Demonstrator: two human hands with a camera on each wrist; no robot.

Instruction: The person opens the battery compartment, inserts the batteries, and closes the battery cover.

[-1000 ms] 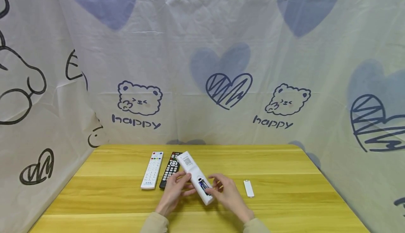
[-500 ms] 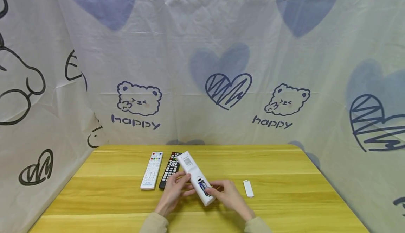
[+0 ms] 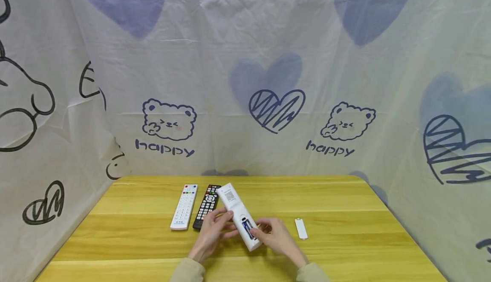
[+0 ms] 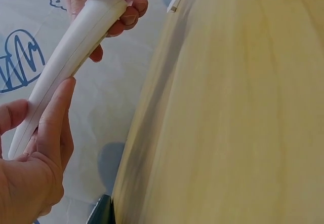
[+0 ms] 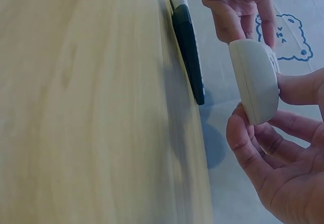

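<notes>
A white remote control is held tilted above the table, its back facing up and its battery compartment uncovered. Blue batteries show inside the compartment. My left hand grips the remote around its middle, thumb on the near edge, fingers underneath. At the lower end, my right hand holds the remote, the thumb pressing over the batteries and partly hiding them. In the right wrist view the right fingers curl beneath the remote's end. The left wrist view shows the remote's side between both hands.
A white battery cover lies on the wooden table to the right of the right hand. Left of the hands lie a black remote, partly covered by the left hand, and another white remote. A printed cloth hangs behind.
The right fingers have closed in along the remote's side, while the thumb stays over the batteries. The held remote has shifted slightly to the right and downward. The left hand keeps its grip.
</notes>
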